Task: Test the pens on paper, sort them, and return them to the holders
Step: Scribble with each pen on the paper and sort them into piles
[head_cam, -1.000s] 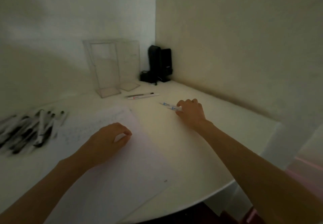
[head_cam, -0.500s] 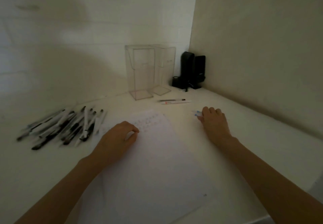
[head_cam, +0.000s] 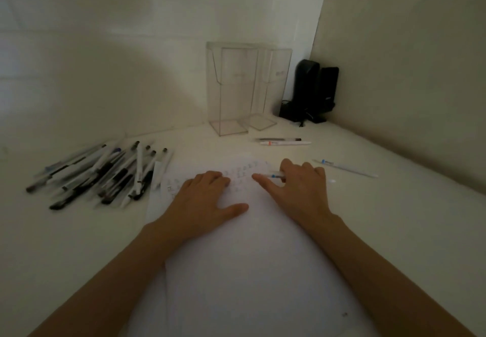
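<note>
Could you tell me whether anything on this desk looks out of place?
The pens lie in a criss-crossed heap left of the paper, while both clear holders stand empty. A blue-banded pen lies alone at the right. Nothing looks spilled or damaged.

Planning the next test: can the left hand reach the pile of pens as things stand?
Probably yes: the left hand lies flat on the paper, holding nothing, and the pile of pens lies close to its left, with nothing between.

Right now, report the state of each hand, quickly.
Left hand: open, resting flat on the white sheet of paper.
Right hand: holds a thin white pen with a blue band.
</note>
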